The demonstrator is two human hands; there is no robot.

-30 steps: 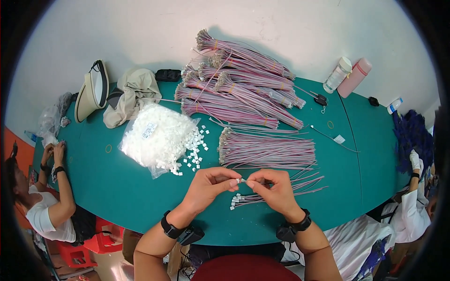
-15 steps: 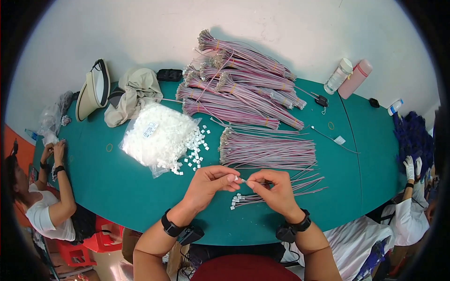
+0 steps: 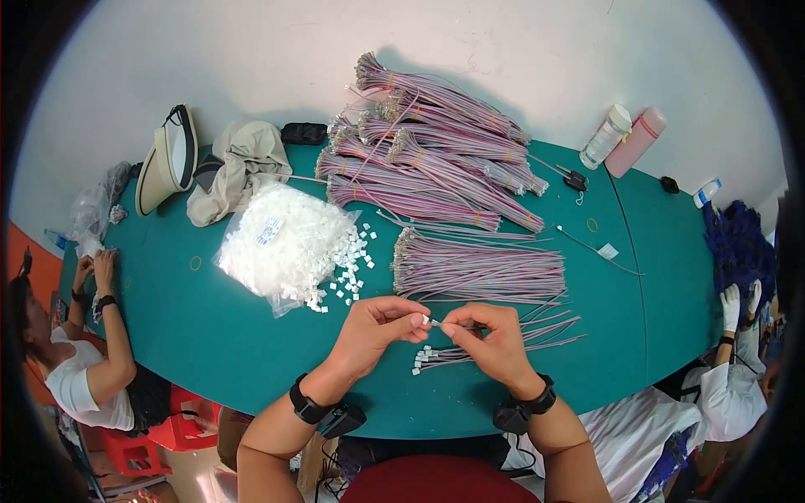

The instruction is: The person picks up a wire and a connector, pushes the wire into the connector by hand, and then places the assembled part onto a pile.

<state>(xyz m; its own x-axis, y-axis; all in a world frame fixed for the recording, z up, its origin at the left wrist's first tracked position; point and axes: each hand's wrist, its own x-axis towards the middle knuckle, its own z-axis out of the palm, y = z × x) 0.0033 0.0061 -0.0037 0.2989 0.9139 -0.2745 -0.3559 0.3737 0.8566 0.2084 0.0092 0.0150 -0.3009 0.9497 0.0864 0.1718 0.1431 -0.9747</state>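
My left hand (image 3: 377,330) pinches a small white connector housing (image 3: 426,319) between thumb and fingertips. Facing it, my right hand (image 3: 488,336) is closed on the end of a thin cable, whose metal-tipped wires (image 3: 435,324) point at the housing; whether they are inside it is too small to tell. Under and beside my right hand lie several cables with white connectors (image 3: 423,359) on their left ends. Just beyond my hands rests a wide row of loose grey-and-pink cables (image 3: 478,267). A clear bag of white housings (image 3: 285,239) spills some loose pieces (image 3: 352,272) to the left.
Tied cable bundles (image 3: 436,151) are piled at the back of the green table (image 3: 218,352). A visor (image 3: 168,163) and beige cloth (image 3: 247,163) sit back left, bottles (image 3: 637,141) and keys (image 3: 573,178) back right. People work at both sides, one with white gloves (image 3: 731,308).
The white housing at my left fingertips has turned slightly and shows more clearly against the wire ends. My hands stay almost in place. The gloved hands at right shifted slightly.
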